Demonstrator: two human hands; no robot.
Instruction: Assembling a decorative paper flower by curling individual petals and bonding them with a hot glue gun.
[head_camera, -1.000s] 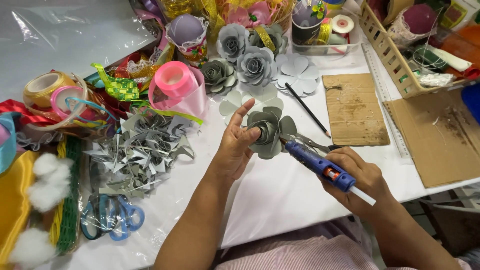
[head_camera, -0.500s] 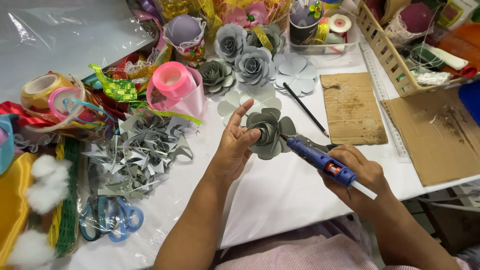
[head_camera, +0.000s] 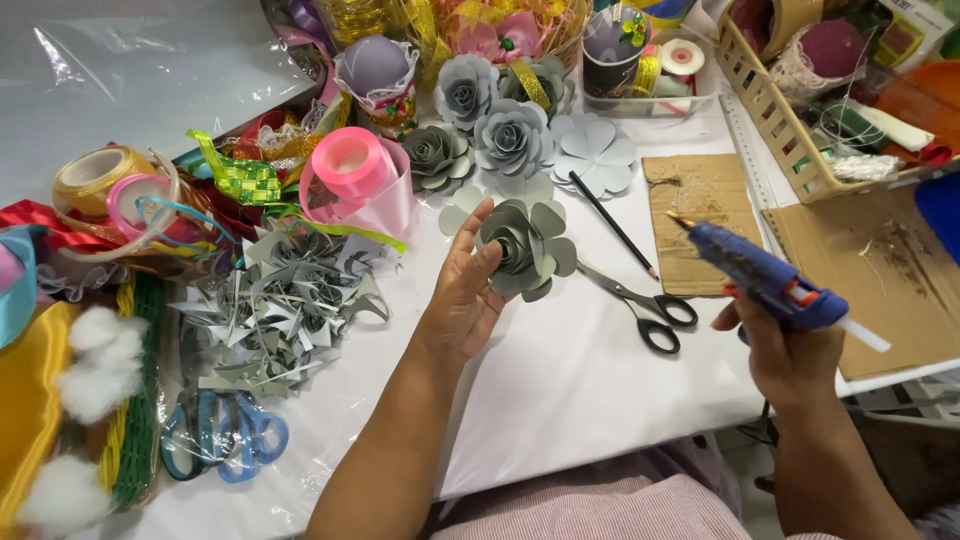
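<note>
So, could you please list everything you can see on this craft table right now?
paper rose: one, grey, under the left fingers
finished paper roses: four, grey, behind it
flat petal cutouts: two or so, grey, beside the roses
glue gun: one, blue, lifted above the table
black scissors: one pair, right of the rose
pencil: one, black, by the cardboard
cardboard: two brown sheets, right
ribbon spool: one, pink, left of the roses
paper scraps: a heap, grey, left
blue scissors: one pair, lower left
basket: one, tan, upper right
left hand: touching the paper rose
right hand: holding the glue gun
</note>
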